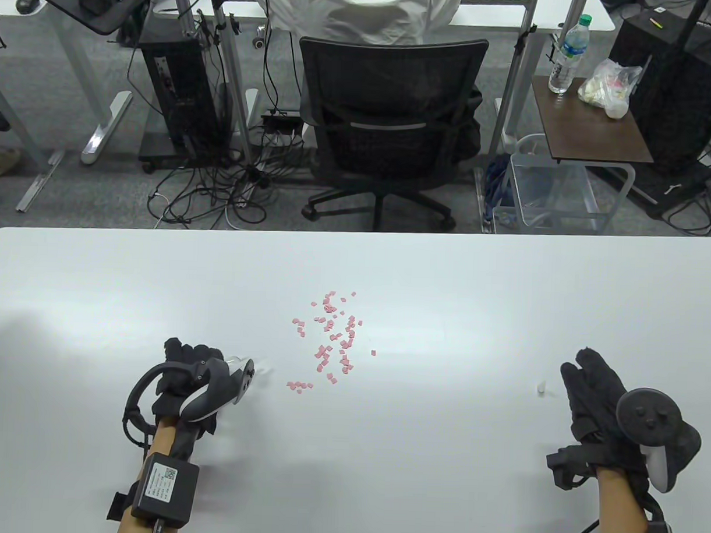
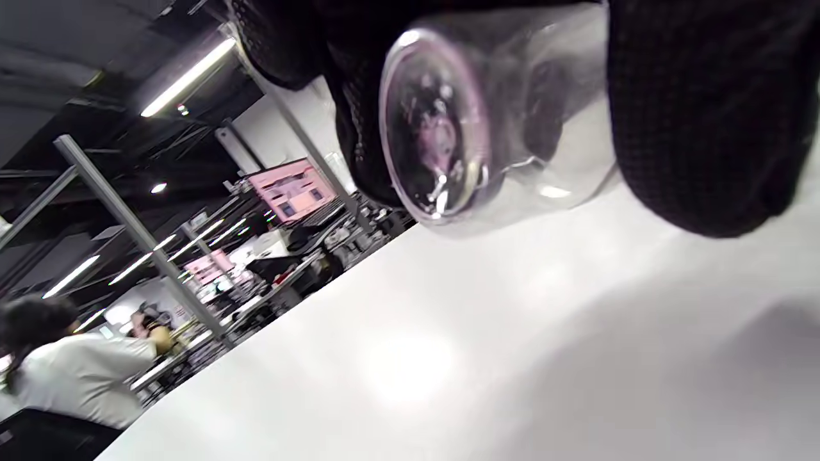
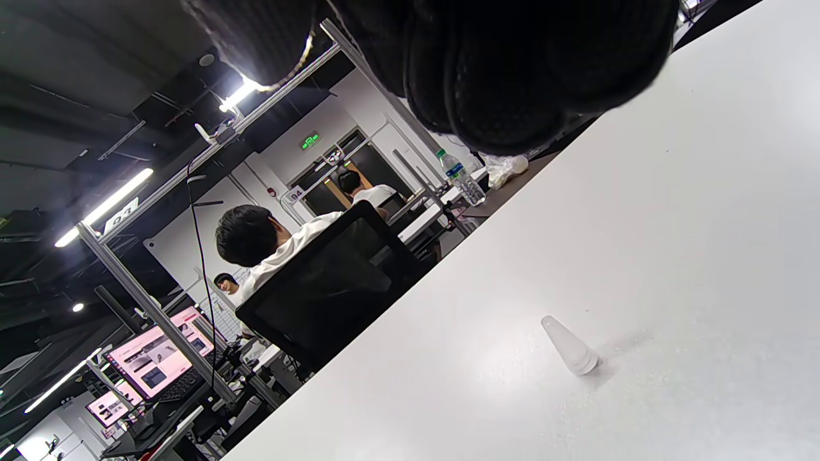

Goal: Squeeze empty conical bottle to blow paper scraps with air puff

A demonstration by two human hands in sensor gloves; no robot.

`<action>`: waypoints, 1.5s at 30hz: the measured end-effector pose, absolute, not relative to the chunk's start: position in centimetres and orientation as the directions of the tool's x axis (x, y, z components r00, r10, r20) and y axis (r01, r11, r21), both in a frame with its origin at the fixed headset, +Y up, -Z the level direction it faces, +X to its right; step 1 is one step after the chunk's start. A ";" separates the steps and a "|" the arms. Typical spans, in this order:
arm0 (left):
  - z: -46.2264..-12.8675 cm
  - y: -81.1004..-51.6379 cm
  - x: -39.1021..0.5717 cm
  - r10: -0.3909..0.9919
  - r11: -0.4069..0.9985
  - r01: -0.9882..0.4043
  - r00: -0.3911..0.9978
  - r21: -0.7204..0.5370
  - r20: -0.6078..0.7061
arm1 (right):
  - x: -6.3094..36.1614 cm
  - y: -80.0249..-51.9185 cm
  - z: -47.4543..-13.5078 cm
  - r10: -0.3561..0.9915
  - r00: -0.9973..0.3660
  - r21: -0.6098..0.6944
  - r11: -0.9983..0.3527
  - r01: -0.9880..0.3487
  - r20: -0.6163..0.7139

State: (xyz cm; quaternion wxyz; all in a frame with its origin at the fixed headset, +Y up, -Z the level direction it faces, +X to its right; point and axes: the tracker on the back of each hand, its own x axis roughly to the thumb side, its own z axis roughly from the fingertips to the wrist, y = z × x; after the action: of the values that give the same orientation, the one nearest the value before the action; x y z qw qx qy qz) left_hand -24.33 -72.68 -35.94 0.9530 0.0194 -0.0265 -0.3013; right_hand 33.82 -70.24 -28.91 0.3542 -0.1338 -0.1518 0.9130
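Observation:
My left hand [image 1: 197,366] grips a clear empty conical bottle [image 2: 506,121], held on its side just above the white table [image 1: 448,270]. In the table view only a bit of the bottle [image 1: 235,362] shows past the tracker, its narrow end toward the pink paper scraps [image 1: 329,341] scattered at the table's middle. In the left wrist view the bottle's round base faces the camera with gloved fingers [image 2: 705,115] around it. My right hand [image 1: 593,385] rests flat on the table at the right, holding nothing. A small clear cone-shaped cap [image 1: 541,389] stands just left of it and also shows in the right wrist view [image 3: 570,349].
Beyond the table's far edge stand a black office chair [image 1: 389,133] with a person in white, a side table [image 1: 588,120] with a water bottle, and a clear bin [image 1: 544,188].

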 end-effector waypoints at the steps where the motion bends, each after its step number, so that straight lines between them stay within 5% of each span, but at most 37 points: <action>1: -35.9 -72.7 -24.0 -0.584 0.811 0.581 0.811 0.064 0.037 | 33.8 -70.2 -28.9 0.686 -0.715 -0.372 -0.704 -0.605 -0.137; 15: -36.0 -72.3 -21.3 -0.617 0.784 0.602 0.783 0.153 0.077 | 33.9 -70.3 -28.9 0.694 -0.707 -0.376 -0.696 -0.612 -0.133; 18: -36.5 -72.3 -21.7 -0.565 0.825 0.564 0.822 0.046 0.066 | 33.9 -70.2 -28.8 0.696 -0.706 -0.378 -0.694 -0.613 -0.131; 34: -36.4 -71.9 -21.5 -0.532 0.842 0.523 0.845 0.130 0.047 | 33.9 -70.3 -28.8 0.688 -0.713 -0.374 -0.701 -0.607 -0.134; 38: -36.7 -72.2 -21.6 -0.528 0.849 0.528 0.847 0.022 0.060 | 34.0 -70.3 -28.8 0.694 -0.707 -0.377 -0.696 -0.612 -0.135; 45: -37.0 -72.0 -22.1 -0.546 0.837 0.546 0.838 0.033 -0.025 | 33.9 -70.3 -28.8 0.691 -0.709 -0.371 -0.700 -0.610 -0.138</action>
State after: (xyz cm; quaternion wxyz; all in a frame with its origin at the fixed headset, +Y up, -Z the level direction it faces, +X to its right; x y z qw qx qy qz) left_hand -22.11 -72.03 -36.96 0.9583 0.0196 0.0075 -0.2848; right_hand 33.94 -70.26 -28.78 0.3567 -0.1347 -0.1505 0.9121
